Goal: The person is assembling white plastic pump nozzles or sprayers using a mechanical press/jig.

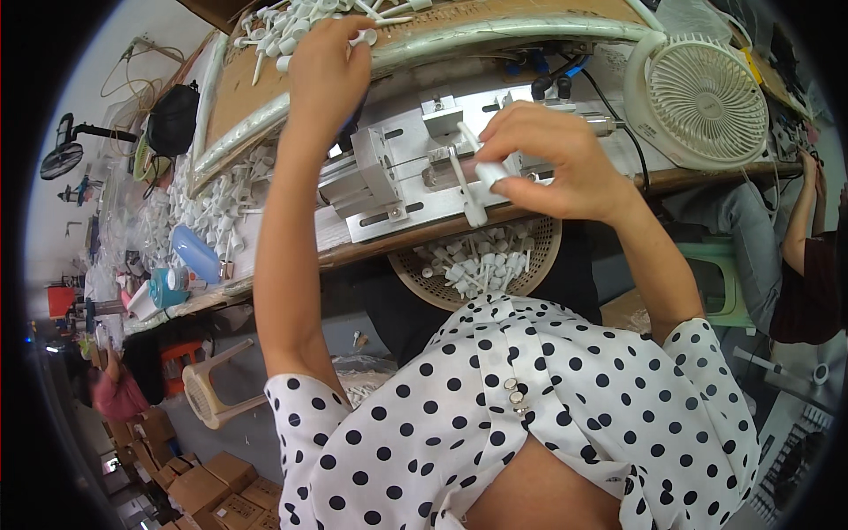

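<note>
My left hand point(329, 84) reaches to the pile of white plastic parts point(281, 31) on the raised board. Its thumb and finger close around a white plastic part with a round cap point(363, 37). In front of the metal fixture point(375, 172), my right hand point(561, 159) pinches another white plastic part with a cylindrical cap and thin stem point(489, 174). A second stemmed white part point(473, 205) shows just left of those fingertips, cap downward at the fixture's near edge; whether it rests on anything, I cannot tell.
A round basket point(549, 256) of white parts sits below the table edge. At the right stands a white fan point(707, 102) with cables beside it. More white parts point(208, 212) lie at the left, near a blue container point(194, 252). A person point(808, 265) sits at the far right.
</note>
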Demonstrator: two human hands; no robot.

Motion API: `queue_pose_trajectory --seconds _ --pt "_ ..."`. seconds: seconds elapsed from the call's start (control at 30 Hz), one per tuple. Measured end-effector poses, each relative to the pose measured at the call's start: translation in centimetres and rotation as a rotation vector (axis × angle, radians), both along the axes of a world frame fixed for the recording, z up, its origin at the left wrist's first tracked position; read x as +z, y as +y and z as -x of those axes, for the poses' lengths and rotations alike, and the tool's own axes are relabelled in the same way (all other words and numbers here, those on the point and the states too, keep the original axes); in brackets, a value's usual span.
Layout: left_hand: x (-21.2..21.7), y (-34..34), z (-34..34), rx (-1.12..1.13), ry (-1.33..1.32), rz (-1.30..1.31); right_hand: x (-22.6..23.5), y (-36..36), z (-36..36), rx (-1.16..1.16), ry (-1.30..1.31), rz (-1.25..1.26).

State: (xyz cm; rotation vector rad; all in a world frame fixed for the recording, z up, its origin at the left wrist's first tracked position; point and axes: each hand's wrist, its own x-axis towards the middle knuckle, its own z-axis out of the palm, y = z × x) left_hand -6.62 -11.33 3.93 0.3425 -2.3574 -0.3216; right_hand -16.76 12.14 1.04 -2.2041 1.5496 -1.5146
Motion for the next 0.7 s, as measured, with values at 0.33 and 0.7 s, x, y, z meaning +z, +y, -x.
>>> queue_pose_trajectory --seconds 0.33,0.7 --pt "0.9 -2.8 1.3 0.261 -0.292 -0.03 -2.9 -2.5 -1.8 -0.051 0.444 -0.009" --pt "-3.3 11.2 -8.0 -0.096 0.315 -0.79 5.2 -9.0 6.5 -0.45 0.455 -0.018"
